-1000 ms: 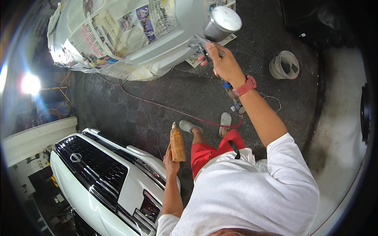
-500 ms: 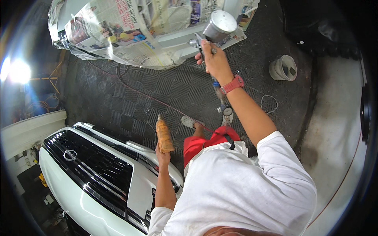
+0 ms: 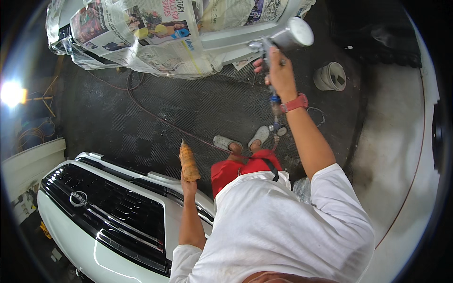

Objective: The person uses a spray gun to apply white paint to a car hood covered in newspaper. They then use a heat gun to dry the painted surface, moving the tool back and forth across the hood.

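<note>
Both closed: right hand (image 3: 281, 78) gripped spray gun (image 3: 267, 53), cup (image 3: 293, 36) lidded; left hand (image 3: 189, 187), orange-brown bottle (image 3: 188, 162). Bucket (image 3: 324, 79) right of both held something dark; floor (image 3: 111, 122) black.

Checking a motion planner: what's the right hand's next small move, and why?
Probably ease the right hand slightly left, bringing the spray gun nearer the bare pale panel: the hand grips the gun, its nozzle end faces left toward that panel, and newspaper covers areas beside it.

Red headline capitals (image 3: 172, 10) on newspaper sheets (image 3: 158, 59), small blue word (image 3: 188, 45) below, lettering (image 3: 78, 198) across round silver badge (image 3: 72, 193) on black grille (image 3: 120, 207)
</note>
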`<action>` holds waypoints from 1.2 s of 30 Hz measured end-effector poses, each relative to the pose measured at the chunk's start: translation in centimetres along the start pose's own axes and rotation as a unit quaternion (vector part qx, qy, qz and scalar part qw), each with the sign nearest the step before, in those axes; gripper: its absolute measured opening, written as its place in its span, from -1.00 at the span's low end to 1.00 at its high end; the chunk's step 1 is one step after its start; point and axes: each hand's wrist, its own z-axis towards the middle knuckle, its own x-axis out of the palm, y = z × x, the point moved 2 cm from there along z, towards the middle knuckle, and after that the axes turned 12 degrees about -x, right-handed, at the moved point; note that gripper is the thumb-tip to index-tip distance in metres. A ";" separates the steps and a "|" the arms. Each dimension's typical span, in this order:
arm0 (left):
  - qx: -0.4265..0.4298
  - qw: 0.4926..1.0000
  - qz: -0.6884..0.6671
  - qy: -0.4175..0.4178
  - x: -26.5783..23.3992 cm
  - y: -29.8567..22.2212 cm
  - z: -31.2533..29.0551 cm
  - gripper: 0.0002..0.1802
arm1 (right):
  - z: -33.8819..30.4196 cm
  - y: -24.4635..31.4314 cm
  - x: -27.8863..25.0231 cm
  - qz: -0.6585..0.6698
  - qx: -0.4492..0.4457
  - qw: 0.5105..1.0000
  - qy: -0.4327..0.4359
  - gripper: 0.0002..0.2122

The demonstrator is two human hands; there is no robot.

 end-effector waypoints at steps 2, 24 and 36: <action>-0.007 1.000 0.002 0.012 0.3 0.6 0.4 -0.46 | 1.1 -0.9 -4.1 -0.026 -0.012 0.999 -0.031 -0.43; -0.051 0.997 -0.056 0.023 3.2 1.1 -3.4 -0.46 | -5.2 -6.9 8.3 -0.035 -0.174 0.980 0.085 -0.58; -0.048 0.998 -0.025 0.021 5.2 -0.6 -6.0 -0.53 | -2.1 -10.6 -5.5 -0.105 -0.122 0.983 -0.084 -0.63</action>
